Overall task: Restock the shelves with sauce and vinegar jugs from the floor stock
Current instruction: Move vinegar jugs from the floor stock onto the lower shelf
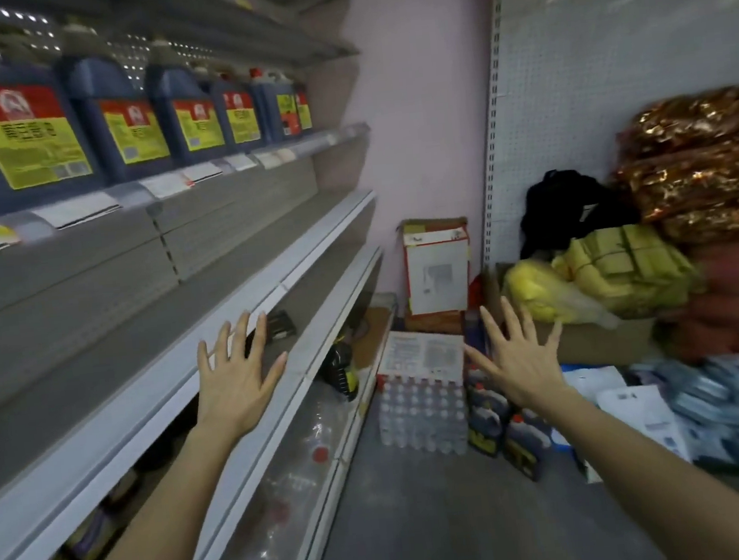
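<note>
Several dark blue sauce jugs [126, 118] with red and yellow labels stand in a row on an upper shelf at the left. More dark jugs [503, 425] stand on the floor beside a pack of water bottles. My left hand [237, 374] is stretched out with fingers spread, over the edge of a bare middle shelf [210, 335]. My right hand [515, 356] is also spread wide, held in the air above the floor jugs. Neither hand holds anything.
A shrink-wrapped pack of small water bottles [420, 406] sits on the floor with a carton [436, 269] behind it. Yellow bags [602, 280], a black bag [564, 207], gold-wrapped bundles [703, 157] and flat packets [732, 407] pile up at the right. The lowest shelf [287, 477] holds clear bottles.
</note>
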